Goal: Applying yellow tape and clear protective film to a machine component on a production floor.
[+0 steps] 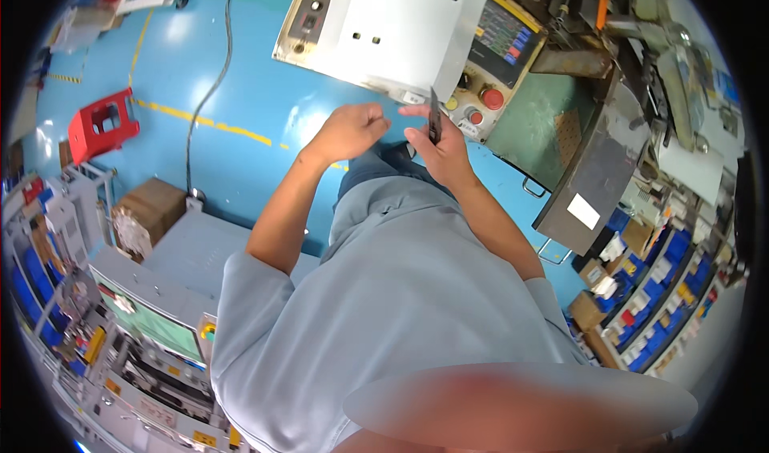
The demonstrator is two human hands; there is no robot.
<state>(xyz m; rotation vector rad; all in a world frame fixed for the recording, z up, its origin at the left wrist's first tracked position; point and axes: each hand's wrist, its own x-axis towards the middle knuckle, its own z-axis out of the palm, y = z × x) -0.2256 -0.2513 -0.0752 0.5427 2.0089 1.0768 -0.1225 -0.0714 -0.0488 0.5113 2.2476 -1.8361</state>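
Observation:
My left hand point(350, 135) is closed, its fingers curled in just short of the machine's near edge. Whatever may be inside those fingers is hidden. My right hand point(450, 155) grips a slim black tool that looks like a utility knife point(435, 124), its grey pointed tip upward and away from me. The right index finger stretches toward the left hand, and a small gap separates the hands. Just beyond both hands, a white sheet-metal panel point(400, 32) with small square holes lies over the machine's control console point(344, 62). Neither hand visibly touches the panel.
Right of the panel are a screen point(506, 38) and a red push button point(492, 98). A grey cabinet point(593, 185) stands at right, near shelves of blue bins point(677, 249). A black cable point(210, 92) crosses the blue floor, left of which sits a red stand point(104, 124).

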